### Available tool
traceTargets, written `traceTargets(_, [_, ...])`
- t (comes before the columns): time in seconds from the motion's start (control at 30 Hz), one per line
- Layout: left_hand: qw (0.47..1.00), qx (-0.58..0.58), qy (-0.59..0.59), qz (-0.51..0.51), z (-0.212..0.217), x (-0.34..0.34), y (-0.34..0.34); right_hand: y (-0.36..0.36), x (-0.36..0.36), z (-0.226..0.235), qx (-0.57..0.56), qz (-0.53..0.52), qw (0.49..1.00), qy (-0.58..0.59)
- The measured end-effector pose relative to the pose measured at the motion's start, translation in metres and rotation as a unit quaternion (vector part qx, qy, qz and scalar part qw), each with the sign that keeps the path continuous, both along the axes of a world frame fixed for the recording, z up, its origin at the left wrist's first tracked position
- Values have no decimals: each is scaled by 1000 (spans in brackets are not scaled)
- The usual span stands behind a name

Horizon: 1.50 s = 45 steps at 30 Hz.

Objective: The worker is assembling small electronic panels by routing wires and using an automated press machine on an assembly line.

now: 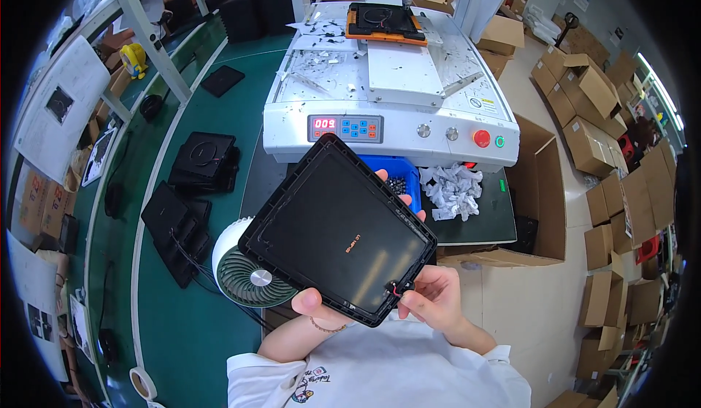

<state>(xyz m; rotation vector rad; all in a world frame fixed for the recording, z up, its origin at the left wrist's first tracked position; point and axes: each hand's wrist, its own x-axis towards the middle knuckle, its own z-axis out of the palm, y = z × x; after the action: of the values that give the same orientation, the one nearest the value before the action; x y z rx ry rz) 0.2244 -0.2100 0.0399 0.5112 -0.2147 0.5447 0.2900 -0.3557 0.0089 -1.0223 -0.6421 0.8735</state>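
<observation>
Panel [343, 225] in head view: blk, raised rim, held tilted in front of white machine [285, 127], partly hiding fan [260, 277] & blue bin [413, 186]. L hand [309, 303] clamped on it, thumb at near L edge, fingertips past far R edge. R hand [436, 296] at near R corner, thumb & finger close by small red wire [396, 290]; can't tell if pinching it. More blk panels [207, 156] on green bench [219, 119], L side; crumpled white scraps [451, 192] beyond, R.
</observation>
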Motion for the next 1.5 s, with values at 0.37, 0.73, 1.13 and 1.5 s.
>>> traceTargets(0.37, [999,5,10,-33,-10,3,5,3,5,-11,22,-7,1000,-17])
traceTargets(0.73, [1000,24,-1,19,-13,7,-1,9,9,-19,44,-22,999,-14])
traceTargets(1.13, [960,56,27,273,8,-51,16,28,26,-7,93,106,984,-111])
traceTargets(1.5, [654,-146,451,590,-88,-376,-38,33,57,-46,171,-61,983,-20])
